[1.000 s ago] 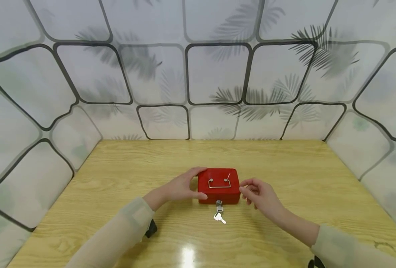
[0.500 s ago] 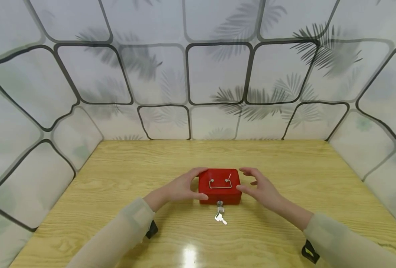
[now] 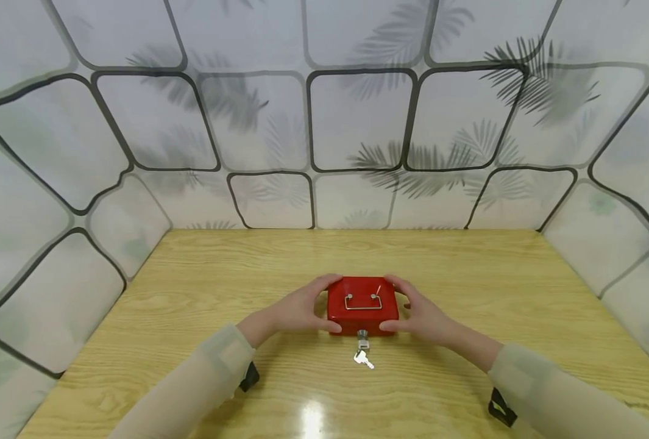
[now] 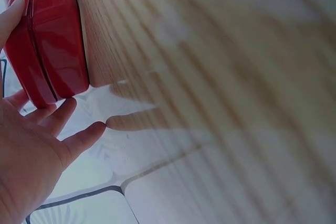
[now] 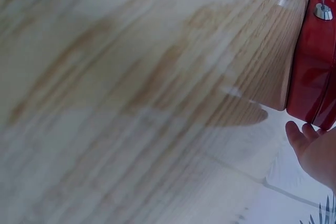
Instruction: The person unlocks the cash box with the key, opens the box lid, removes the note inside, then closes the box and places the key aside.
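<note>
A red cash box [image 3: 361, 305] with a wire handle [image 3: 363, 303] folded down on its lid sits closed on the wooden table. A set of keys [image 3: 364, 356] hangs from the lock [image 3: 362, 334] at its front. My left hand [image 3: 302, 308] grips the box's left end, thumb on the front face and fingers toward the back corner. The right end is gripped by my right hand [image 3: 425, 314] in the same way. In the left wrist view, fingertips [image 4: 65, 107] touch the end of the box. The far fingers are partly hidden behind it.
Wooden table top [image 3: 236, 262] surrounds the box on all sides. A pale patterned curtain [image 3: 357, 122] stands behind the table and along both sides. Black straps [image 3: 502, 407] show under the sleeves.
My right hand has opened from bunched fingers, moved left, and come onto the right end of the cash box. The left hand keeps its place on the other end.
</note>
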Motion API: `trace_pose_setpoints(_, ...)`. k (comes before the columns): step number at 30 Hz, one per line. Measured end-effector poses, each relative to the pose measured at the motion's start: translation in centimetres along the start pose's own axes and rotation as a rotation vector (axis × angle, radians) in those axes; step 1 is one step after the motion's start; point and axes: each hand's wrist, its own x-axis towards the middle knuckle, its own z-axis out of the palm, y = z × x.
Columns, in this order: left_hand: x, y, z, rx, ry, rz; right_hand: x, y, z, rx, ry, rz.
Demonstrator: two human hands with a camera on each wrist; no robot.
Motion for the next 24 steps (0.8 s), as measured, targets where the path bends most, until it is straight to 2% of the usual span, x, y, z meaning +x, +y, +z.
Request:
trace_pose_setpoints(18,0.14,-0.03,0.18,0.006,-0.002,0.022,-0.08,-0.08,-0.11,-0.047,0.021,-0.041)
trace_pose_setpoints(24,0.12,0.00,0.11,0.005,-0.002,0.041,0.14,0.17,-0.10,-0.077,0.023,-0.030)
